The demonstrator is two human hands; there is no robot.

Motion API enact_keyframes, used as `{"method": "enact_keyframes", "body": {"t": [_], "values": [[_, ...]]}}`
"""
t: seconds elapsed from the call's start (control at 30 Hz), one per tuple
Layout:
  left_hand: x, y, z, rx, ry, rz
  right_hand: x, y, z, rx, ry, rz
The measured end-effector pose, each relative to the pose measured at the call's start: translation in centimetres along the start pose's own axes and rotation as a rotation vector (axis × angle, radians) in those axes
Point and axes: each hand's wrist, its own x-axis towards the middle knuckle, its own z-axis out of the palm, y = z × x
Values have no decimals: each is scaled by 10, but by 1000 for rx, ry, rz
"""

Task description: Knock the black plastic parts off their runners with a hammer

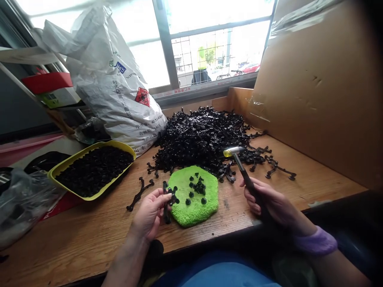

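Pinched between the thumb and fingers of my left hand (152, 213) is a black branched part (166, 201), over the left edge of a green fuzzy pad (194, 213). Several small black pieces (204, 201) lie on the pad, some of them bunched near its middle. My right hand (269, 199) is wrapped round the dark handle of a small hammer (243, 171). Its head, with a yellow face, is raised to the right of the pad, in front of the pile of black parts (203, 137).
A yellow tray (135, 153) full of small black pieces stands at the left, beside a big white sack (119, 95). Cardboard (311, 95) walls the right side. Loose branched parts (139, 193) lie on the wooden table (74, 239). A person (202, 67) is outside the window.
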Motion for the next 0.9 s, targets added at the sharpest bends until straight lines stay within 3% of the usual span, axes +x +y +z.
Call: {"method": "enact_keyframes", "body": {"t": [0.17,0.43,0.67,0.77,0.8,0.9], "values": [[12,-9,17,24,6,-39,-1,-1,0,-8,-8,3],[15,-12,21,47,65,-45,-2,-2,1,-46,19,9],[17,-14,20,138,28,-26,-3,-1,9,-203,98,-46],[17,-14,18,161,2,-27,-8,-13,24,-404,56,-75],[17,-14,18,164,-5,-26,-9,-17,31,-582,3,-119],[17,-14,17,155,-13,-24,-8,-25,52,-1051,-94,-366]]}}
